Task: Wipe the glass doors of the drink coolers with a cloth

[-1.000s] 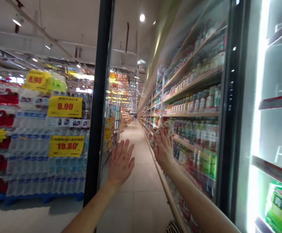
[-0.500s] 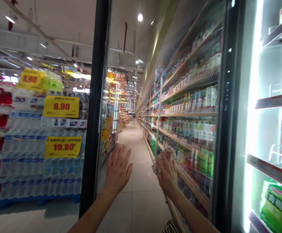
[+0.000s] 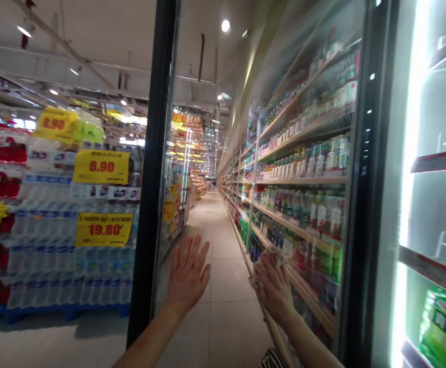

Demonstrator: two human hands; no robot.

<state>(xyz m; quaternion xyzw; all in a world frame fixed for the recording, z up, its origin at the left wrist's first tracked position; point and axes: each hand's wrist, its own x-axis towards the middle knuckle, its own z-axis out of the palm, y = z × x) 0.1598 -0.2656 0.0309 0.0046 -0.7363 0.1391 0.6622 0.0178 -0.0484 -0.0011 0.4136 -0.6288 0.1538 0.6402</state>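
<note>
A tall glass door with a black frame [image 3: 155,133] stands in front of me, and the aisle shows through or in its pane. My left hand [image 3: 186,278] lies flat toward the glass with its fingers spread, holding nothing. Lower right on the pane, my right hand [image 3: 275,291] presses a crumpled pale cloth [image 3: 280,253] under its fingers. The cloth sticks out past the fingertips and on the left side of the hand. Its middle is hidden by my palm.
On the right is a lit cooler with shelves [image 3: 440,160] and a green package [image 3: 445,327]. Stacked bottled water [image 3: 41,255] with yellow price signs [image 3: 102,167] stands on a blue pallet [image 3: 69,312] to the left. Shelves of drinks appear in the pane.
My right hand has moved a little down and to the right with the cloth. My left hand stays in nearly the same spot. The view has shifted slightly.
</note>
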